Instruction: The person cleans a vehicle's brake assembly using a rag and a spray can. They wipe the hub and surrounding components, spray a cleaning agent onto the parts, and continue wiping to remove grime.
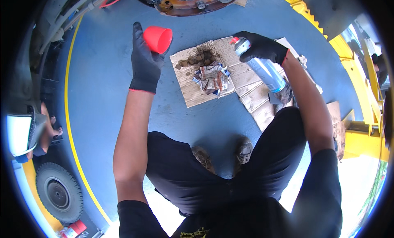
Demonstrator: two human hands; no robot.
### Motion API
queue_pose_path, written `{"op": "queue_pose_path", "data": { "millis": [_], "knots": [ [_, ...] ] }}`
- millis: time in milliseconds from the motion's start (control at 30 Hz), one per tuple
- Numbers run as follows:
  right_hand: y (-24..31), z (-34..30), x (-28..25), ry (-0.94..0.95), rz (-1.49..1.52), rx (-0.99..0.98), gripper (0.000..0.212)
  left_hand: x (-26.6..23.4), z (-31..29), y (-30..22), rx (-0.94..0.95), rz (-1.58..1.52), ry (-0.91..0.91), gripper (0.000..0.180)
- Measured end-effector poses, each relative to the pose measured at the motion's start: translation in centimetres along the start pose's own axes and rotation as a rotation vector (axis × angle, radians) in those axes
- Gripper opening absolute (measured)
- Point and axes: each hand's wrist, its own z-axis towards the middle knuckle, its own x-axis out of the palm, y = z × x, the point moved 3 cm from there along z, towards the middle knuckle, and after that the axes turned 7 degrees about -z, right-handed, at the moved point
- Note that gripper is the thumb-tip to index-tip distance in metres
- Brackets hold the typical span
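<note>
In the upper left of the frame, a red plastic cap [152,37] was held by the gloved left hand [146,61], one finger extended upward. Right of the upper centre, a tilted aerosol can [262,69] was gripped near its top by the gloved right hand [262,48], its fingers wrapped around it. Between them, crumpled stained rags [212,78] were spread on flattened cardboard [191,96] over the blue floor [111,53].

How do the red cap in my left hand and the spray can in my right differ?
The red cap is short, flaring to an open mouth; the spray can is a longer cylinder. The cap is plain red, the can mostly pale blue with a red nozzle. Both show some red.
</note>
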Motion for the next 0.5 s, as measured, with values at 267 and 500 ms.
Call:
{"op": "queue_pose_path", "data": {
  "millis": [267, 500],
  "knots": [
    [10.6, -1.1, 4.2, 0.005, 0.351, -0.443, 0.095, 4.6, -2.3, 4.5, 0.046, 0.173, 0.297, 0.041],
    [10.5, 1.8, 7.6, -0.048, 0.335, -0.449, 0.093, 4.1, -2.2, 2.9, -0.072, 0.837, 0.309, 0.049]
  ]
}}
